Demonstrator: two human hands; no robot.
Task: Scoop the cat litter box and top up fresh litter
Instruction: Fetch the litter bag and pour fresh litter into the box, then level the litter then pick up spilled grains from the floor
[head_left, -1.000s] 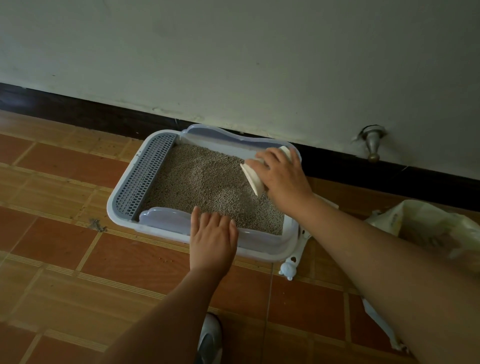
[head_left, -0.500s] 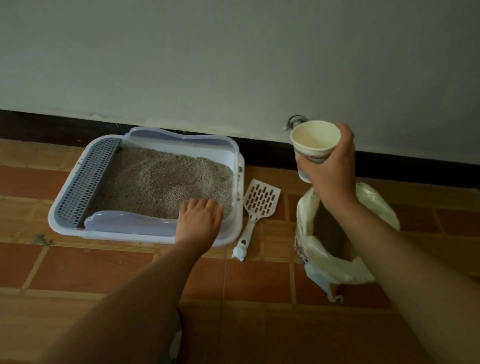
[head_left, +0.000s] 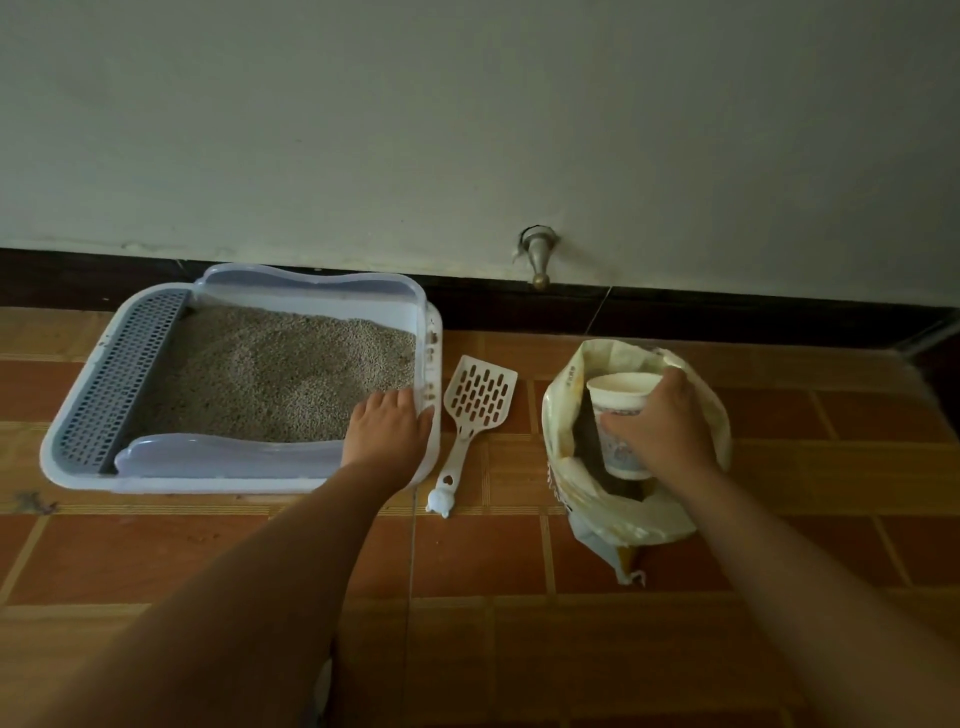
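On glossy terracotta floor tiles (head_left: 467, 571): a smooth, round-cornered plastic litter box (head_left: 72, 457) with a grey perforated step at its left end, filled with coarse grey litter (head_left: 270, 374). Just beside it, lying flat — a white slotted scoop (head_left: 478, 400). Further right, a crinkled cream bag (head_left: 563, 395), mouth gaping. Left hand (head_left: 387, 431) resting on the box's near right corner, fingers loose, barely bent. Right hand (head_left: 670, 426) wrapped round a paper cup (head_left: 618, 415) — down inside the bag's mouth.

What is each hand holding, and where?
Right hand grips the paper cup by its side. Left hand only rests on the litter box rim.
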